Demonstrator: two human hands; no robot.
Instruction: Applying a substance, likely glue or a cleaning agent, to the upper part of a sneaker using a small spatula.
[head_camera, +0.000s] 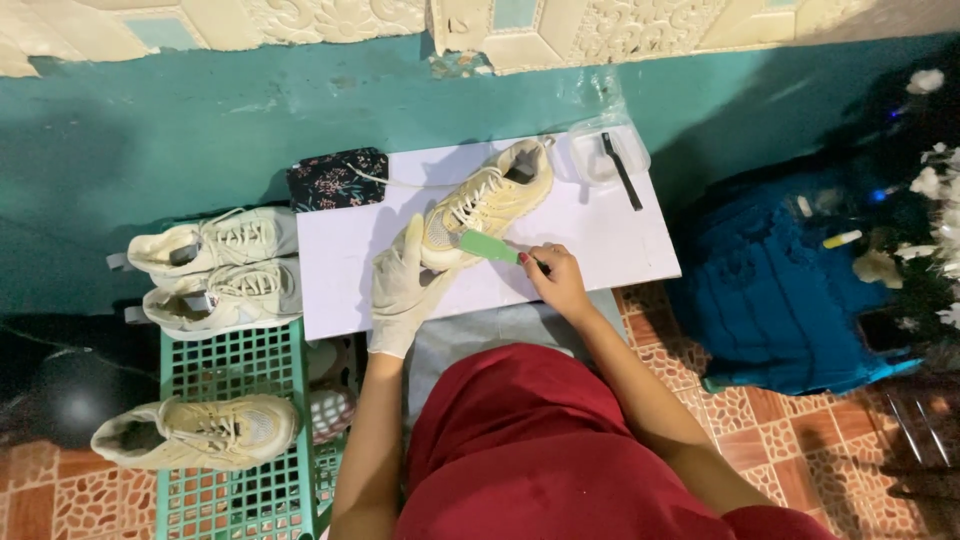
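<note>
A white board (620, 235) is laid before a teal wall. A green scraper (488, 246) is pinched in the bare right hand (558, 282) against the cream sneaker (487, 203) — steadied by the gloved left hand (402, 285). Three sneakers (215, 268) wait left of the fingers — work judged early.

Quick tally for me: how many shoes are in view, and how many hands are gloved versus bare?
Cream sneakers: 4: one on the white board, two at the green crate's far end, one nearer on it.
Gloved hands: 1, left hand.
Bare hands: 1, right hand.
Total: 6.
</note>
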